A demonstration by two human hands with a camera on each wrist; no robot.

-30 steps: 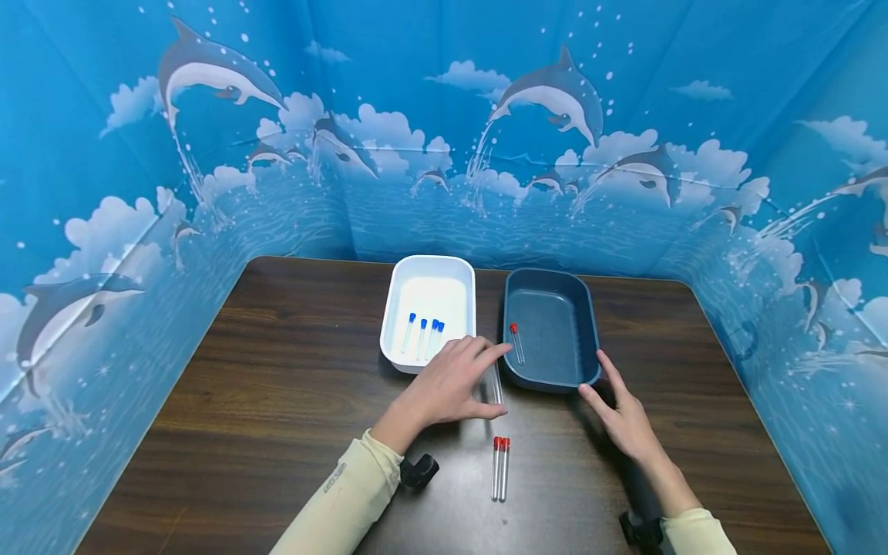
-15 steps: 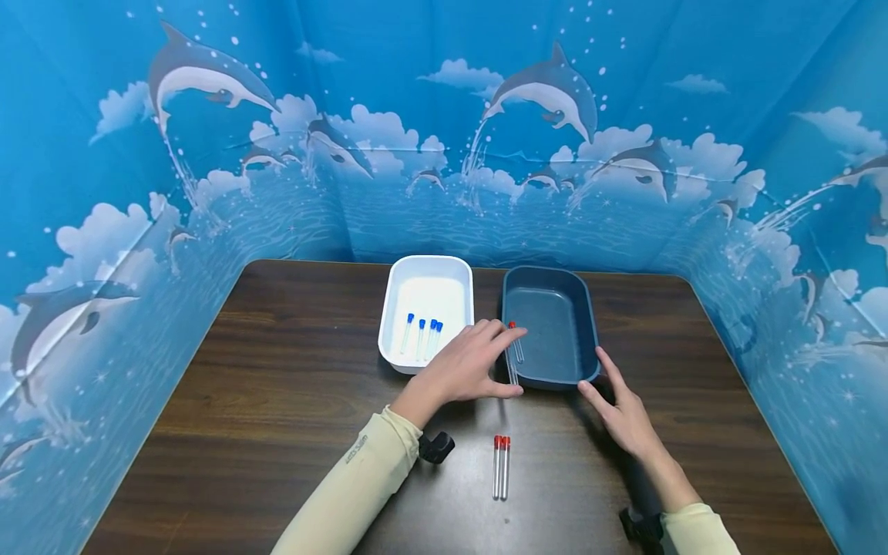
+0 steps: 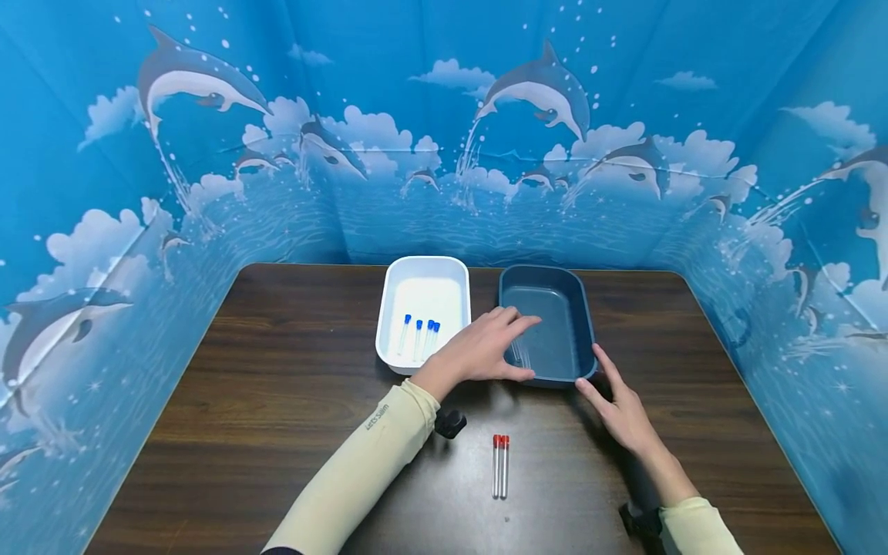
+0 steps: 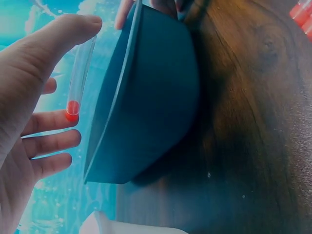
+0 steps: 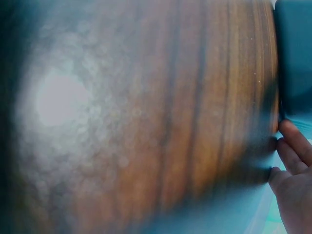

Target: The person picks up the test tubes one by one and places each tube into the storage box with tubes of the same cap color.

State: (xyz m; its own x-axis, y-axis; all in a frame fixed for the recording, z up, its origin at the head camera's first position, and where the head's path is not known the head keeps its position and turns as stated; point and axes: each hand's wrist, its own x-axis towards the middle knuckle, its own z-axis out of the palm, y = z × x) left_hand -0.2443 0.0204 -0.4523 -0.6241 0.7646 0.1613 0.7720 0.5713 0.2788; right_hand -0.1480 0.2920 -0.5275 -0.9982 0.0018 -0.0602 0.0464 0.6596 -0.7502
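Observation:
My left hand is over the near left side of a dark blue tray. In the left wrist view it pinches a red-capped test tube end to end, thumb at the clear end and a fingertip at the cap. Beneath that hand, the glass of another tube inside the tray shows partly; its cap is hidden. My right hand touches the tray's near right corner with thumb and fingers extended. Two more red-capped test tubes lie side by side on the table, nearer me.
Left of the dark tray stands a white tray with several blue-capped test tubes in it. Both trays are near the far edge of the brown wooden table. A blue dolphin-print curtain surrounds the table's back and sides.
My left hand has moved right and away from me, carrying the test tube from the gap between the trays to over the dark tray. The right hand has stayed at the corner.

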